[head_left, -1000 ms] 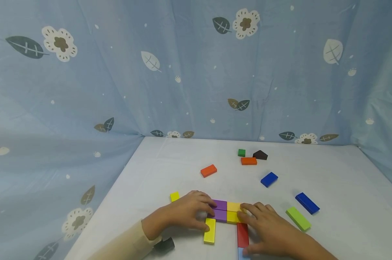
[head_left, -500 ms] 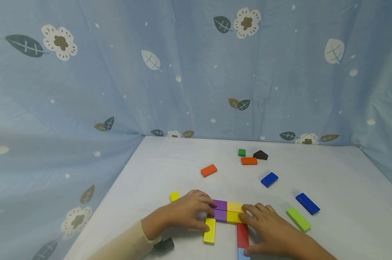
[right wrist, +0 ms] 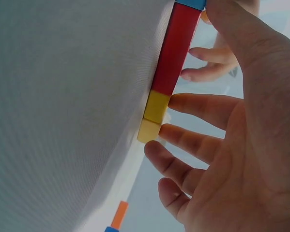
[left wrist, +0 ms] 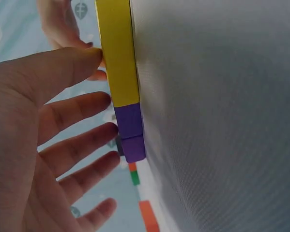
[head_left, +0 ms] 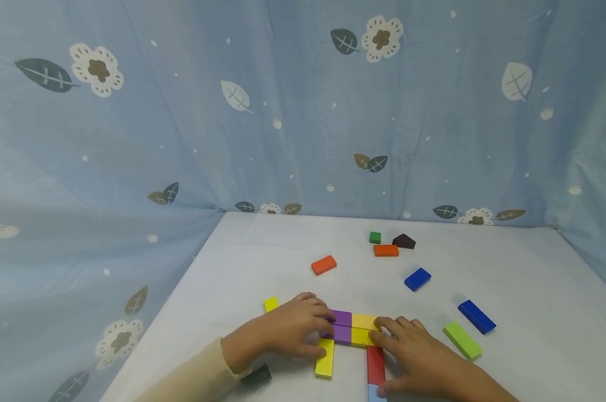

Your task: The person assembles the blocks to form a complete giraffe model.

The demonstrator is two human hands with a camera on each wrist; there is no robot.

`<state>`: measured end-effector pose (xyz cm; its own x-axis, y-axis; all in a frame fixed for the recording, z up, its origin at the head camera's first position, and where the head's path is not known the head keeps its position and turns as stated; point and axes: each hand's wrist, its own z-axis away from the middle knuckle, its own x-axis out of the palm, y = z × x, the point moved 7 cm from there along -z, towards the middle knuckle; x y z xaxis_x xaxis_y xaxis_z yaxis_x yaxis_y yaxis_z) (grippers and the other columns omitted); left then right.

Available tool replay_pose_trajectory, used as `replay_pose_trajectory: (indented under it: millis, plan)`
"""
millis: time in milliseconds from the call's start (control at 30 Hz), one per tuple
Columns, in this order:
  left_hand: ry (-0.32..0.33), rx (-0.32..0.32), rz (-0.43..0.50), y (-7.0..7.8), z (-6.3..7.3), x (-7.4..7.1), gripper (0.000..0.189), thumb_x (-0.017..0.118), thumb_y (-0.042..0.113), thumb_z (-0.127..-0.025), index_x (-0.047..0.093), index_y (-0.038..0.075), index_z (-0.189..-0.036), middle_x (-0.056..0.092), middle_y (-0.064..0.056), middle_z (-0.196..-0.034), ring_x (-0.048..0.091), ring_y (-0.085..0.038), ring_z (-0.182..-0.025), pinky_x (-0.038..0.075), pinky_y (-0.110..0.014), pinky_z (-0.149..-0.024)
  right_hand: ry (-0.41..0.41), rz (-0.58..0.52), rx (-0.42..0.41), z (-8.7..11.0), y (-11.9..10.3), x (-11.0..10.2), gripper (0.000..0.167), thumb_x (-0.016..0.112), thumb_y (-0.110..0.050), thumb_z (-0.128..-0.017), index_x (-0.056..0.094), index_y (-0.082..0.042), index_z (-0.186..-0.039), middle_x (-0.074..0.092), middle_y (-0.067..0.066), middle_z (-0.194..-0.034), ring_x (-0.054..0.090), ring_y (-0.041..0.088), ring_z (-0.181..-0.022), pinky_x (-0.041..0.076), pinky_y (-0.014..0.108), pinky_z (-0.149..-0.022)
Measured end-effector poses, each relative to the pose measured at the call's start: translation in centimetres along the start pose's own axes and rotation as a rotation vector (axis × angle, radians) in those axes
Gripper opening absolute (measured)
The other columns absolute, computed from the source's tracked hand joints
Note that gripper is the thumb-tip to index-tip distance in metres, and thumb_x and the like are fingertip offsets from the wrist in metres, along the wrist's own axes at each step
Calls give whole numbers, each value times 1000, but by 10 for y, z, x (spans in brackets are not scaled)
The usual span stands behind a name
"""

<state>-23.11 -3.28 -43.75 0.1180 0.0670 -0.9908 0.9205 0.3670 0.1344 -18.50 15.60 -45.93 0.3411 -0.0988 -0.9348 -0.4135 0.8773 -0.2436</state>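
Flat wooden blocks lie edge to edge on the white table. Two purple blocks (head_left: 341,334) meet two yellow blocks (head_left: 359,336) in a double row. From its left end a long yellow block (head_left: 325,367) extends toward the person; at the right, a red block (head_left: 375,368) leads to a light blue block (head_left: 374,394). My left hand (head_left: 294,328) rests its fingertips on the purple blocks, thumb on the long yellow block. The fingers of my right hand (head_left: 417,357) touch the yellow pair while its thumb reaches the light blue block. In both wrist views the fingers are spread, nearly straight.
Beyond the hands lie two orange blocks (head_left: 324,265), a green block (head_left: 375,238) and a dark brown pointed block (head_left: 404,241). Two blue blocks (head_left: 476,317) and a lime block (head_left: 462,340) are at the right. Another yellow block (head_left: 270,304) is partly behind the left hand.
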Motion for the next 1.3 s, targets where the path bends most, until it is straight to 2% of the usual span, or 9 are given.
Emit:
replay_pose_trajectory:
  millis: [167, 333, 500, 667, 767, 967, 1100, 1167, 1300]
  plan:
    - [32, -10, -28, -4, 0, -6, 29, 60, 44, -93, 69, 29, -116, 58, 11, -126, 49, -7, -119, 35, -35, -105, -3, 9, 15, 2, 1, 0, 91, 62, -85, -60, 57, -32, -134, 42, 1, -145, 42, 35, -125, 36, 66, -95]
    - [57, -73, -68, -20, 3, -19, 39, 62, 51, -91, 68, 25, -119, 62, 12, -118, 53, -9, -115, 37, -36, -104, -25, -15, 40, 8, 5, 3, 93, 65, -82, -62, 56, -26, -136, 43, 5, -144, 41, 35, -126, 31, 68, -98]
    - [-1, -240, -46, -48, 23, -23, 55, 73, 60, -78, 69, 25, -120, 62, 13, -112, 53, -12, -111, 35, -39, -104, -19, -16, -8, 10, 2, 4, 92, 60, -84, -64, 55, -27, -136, 44, 5, -142, 43, 32, -123, 35, 65, -96]
    - [-146, -484, 115, -77, 52, -15, 69, 86, 56, -62, 66, 33, -124, 58, 13, -115, 51, -10, -102, 43, -39, -95, 5, 22, -67, 9, -3, 3, 93, 51, -88, -65, 56, -27, -135, 45, 5, -141, 44, 31, -123, 35, 63, -98]
    - [-181, -557, 201, -86, 64, -12, 70, 90, 49, -61, 65, 34, -124, 55, 12, -115, 50, -8, -95, 48, -36, -89, -3, 22, -66, 8, -4, 3, 94, 51, -88, -65, 55, -27, -136, 44, 5, -142, 44, 31, -124, 34, 64, -99]
    - [-144, -569, 268, -97, 74, -16, 60, 90, 25, -67, 67, 29, -123, 55, 14, -111, 53, -7, -92, 49, -32, -87, -25, 7, -32, 7, -2, 1, 95, 56, -87, -63, 54, -27, -137, 43, 6, -144, 42, 33, -126, 33, 65, -98]
    - [-125, -549, 268, -100, 75, -17, 46, 85, 8, -72, 73, 27, -111, 57, 15, -99, 56, -9, -90, 51, -31, -83, -30, -9, -23, 5, -2, 0, 95, 59, -85, -64, 54, -26, -138, 42, 7, -145, 40, 35, -128, 29, 67, -101]
    - [-115, -531, 257, -100, 75, -17, 40, 83, 5, -73, 75, 27, -105, 58, 17, -94, 56, -8, -88, 51, -30, -81, -31, -17, -22, 4, -2, 0, 95, 60, -84, -64, 54, -26, -138, 42, 8, -146, 39, 36, -130, 26, 67, -102]
    - [-89, -492, 237, -98, 72, -17, 32, 86, 13, -73, 76, 26, -99, 58, 17, -89, 55, -7, -83, 50, -27, -78, -31, -13, -25, 4, -2, -1, 95, 60, -84, -64, 54, -26, -138, 41, 8, -147, 39, 36, -130, 26, 67, -102]
